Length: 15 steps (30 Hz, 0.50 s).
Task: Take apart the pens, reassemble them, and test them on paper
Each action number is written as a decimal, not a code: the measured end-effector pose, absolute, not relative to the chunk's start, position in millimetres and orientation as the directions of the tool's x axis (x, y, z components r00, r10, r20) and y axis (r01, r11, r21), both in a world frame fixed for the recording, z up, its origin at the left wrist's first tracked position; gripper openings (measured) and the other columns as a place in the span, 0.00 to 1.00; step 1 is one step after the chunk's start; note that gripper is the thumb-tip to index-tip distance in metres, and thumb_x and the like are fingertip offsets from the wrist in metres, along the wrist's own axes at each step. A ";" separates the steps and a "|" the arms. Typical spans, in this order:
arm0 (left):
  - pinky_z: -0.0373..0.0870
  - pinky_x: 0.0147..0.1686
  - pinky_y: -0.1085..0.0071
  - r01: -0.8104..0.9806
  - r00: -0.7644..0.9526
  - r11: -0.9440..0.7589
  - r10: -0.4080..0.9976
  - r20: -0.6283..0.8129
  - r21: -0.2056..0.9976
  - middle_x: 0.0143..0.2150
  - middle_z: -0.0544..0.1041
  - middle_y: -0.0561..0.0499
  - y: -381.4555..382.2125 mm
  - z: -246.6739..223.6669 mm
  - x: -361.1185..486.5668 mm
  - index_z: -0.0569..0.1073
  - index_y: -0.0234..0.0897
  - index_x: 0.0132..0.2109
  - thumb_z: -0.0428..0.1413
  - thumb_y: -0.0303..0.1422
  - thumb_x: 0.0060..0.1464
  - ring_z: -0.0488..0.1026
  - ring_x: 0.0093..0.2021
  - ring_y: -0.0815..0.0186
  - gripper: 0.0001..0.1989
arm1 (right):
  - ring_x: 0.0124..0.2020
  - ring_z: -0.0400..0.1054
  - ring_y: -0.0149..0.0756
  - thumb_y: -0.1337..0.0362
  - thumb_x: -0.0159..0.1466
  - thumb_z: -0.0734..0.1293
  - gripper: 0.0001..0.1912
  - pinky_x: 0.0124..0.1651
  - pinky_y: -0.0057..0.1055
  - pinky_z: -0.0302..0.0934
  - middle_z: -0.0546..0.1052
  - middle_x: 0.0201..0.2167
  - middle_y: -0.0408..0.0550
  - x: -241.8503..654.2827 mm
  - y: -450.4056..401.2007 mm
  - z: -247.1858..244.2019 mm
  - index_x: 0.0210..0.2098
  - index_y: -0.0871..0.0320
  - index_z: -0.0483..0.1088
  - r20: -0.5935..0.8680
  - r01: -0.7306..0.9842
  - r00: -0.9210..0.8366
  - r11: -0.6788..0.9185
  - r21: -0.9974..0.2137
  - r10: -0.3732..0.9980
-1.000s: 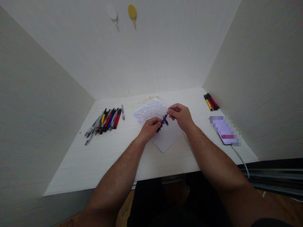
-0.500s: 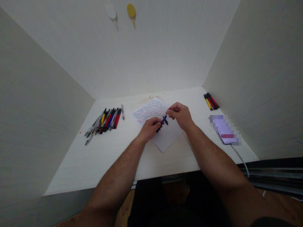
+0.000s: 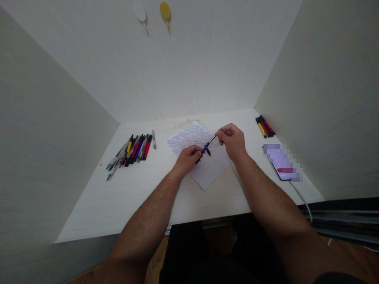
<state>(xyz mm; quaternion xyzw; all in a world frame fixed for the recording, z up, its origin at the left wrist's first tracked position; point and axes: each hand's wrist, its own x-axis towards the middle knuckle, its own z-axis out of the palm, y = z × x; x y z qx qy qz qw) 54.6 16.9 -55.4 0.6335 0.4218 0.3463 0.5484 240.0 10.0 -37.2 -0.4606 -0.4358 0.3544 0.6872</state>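
A blue pen barrel [image 3: 205, 148] with a dark lower end is pinched in my left hand [image 3: 188, 158], over a sheet of paper. My right hand [image 3: 231, 140], up and to the right, pinches the far end of a thin dark refill [image 3: 212, 139], whose other end is at the barrel's upper opening. Below them lies a small black pen part [image 3: 208, 151] on the paper. The paper [image 3: 204, 173] has scribbled lines over its far part, and its near part is blank.
A pile of pens [image 3: 130, 152] lies on the left of the white table [image 3: 124, 205]. Several yellow, red and black pens [image 3: 265, 127] lie at the back right. In front of those is a phone [image 3: 281, 161] with a white cable [image 3: 301, 197].
My right hand has moved up and to the right, away from my left hand. More of the thin refill now shows between the barrel and my right fingers.
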 end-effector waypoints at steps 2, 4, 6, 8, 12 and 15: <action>0.61 0.27 0.74 0.156 0.400 -0.052 0.917 -0.015 0.986 0.26 0.72 0.54 16.9 -55.0 54.4 0.76 0.35 0.34 0.56 0.33 0.49 0.67 0.26 0.72 0.07 | 0.16 0.58 0.24 0.62 0.51 0.74 0.12 0.19 0.25 0.52 0.71 0.19 0.37 239.2 9.5 -37.1 0.26 0.55 0.65 0.275 -0.068 0.353 0.317 -0.946 0.894; 0.62 0.27 0.74 0.157 0.392 -0.058 0.920 -0.008 0.986 0.26 0.72 0.53 16.8 -54.7 53.9 0.76 0.35 0.34 0.56 0.33 0.49 0.68 0.26 0.71 0.08 | 0.17 0.58 0.24 0.62 0.51 0.74 0.12 0.20 0.25 0.53 0.70 0.18 0.37 236.8 8.1 -36.9 0.25 0.55 0.66 0.277 -0.028 0.305 0.299 -0.954 0.911; 0.62 0.28 0.74 0.158 0.386 -0.054 0.923 -0.011 0.986 0.27 0.73 0.53 16.4 -54.4 53.1 0.76 0.35 0.34 0.55 0.33 0.48 0.68 0.27 0.71 0.08 | 0.17 0.58 0.25 0.61 0.51 0.74 0.12 0.20 0.25 0.53 0.68 0.16 0.36 234.1 6.6 -36.7 0.25 0.55 0.66 0.276 0.006 0.258 0.284 -0.959 0.926; 0.63 0.28 0.74 0.153 0.387 -0.042 0.922 -0.021 0.987 0.27 0.73 0.53 16.0 -53.7 52.5 0.76 0.35 0.34 0.55 0.33 0.48 0.68 0.27 0.71 0.08 | 0.17 0.59 0.25 0.61 0.51 0.74 0.12 0.20 0.25 0.53 0.68 0.16 0.36 232.7 5.6 -36.6 0.25 0.56 0.66 0.269 0.000 0.233 0.276 -0.961 0.935; 0.64 0.29 0.73 0.110 0.403 -0.026 0.915 -0.021 0.994 0.28 0.74 0.53 14.6 -51.2 52.5 0.77 0.35 0.35 0.56 0.33 0.48 0.69 0.27 0.71 0.09 | 0.17 0.59 0.24 0.59 0.51 0.74 0.15 0.20 0.25 0.53 0.73 0.20 0.38 232.5 5.6 -38.5 0.26 0.55 0.64 0.237 -0.137 0.204 0.267 -0.954 0.950; 0.65 0.30 0.73 0.087 0.423 -0.022 0.906 -0.017 0.996 0.28 0.74 0.52 13.2 -49.1 53.3 0.77 0.35 0.35 0.56 0.33 0.49 0.69 0.27 0.71 0.09 | 0.16 0.59 0.23 0.58 0.52 0.74 0.16 0.20 0.25 0.53 0.76 0.23 0.40 231.2 5.9 -40.9 0.26 0.55 0.63 0.221 -0.220 0.181 0.259 -0.940 0.958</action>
